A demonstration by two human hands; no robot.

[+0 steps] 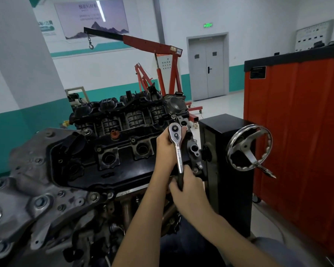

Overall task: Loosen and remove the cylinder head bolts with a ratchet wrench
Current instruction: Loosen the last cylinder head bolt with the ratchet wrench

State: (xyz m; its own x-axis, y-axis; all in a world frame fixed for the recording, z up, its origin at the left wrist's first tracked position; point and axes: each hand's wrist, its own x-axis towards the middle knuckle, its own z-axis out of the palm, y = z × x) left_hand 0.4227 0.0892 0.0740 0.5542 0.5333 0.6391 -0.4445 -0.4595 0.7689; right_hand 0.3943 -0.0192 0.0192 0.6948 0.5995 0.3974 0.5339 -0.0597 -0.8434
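Left hand cups the ratchet wrench head at the engine right end. Right hand clamped on the handle. Bolt hidden underneath. Risk: socket tilts off under pull, rounding the bolt, knuckles striking metal.

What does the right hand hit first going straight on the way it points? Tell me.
Probably the left hand at its wrist, up-left of the right hand gripping the chrome ratchet wrench; depth is unclear.

Forearms are bare, with a grey-blue sleeve on the right upper arm.
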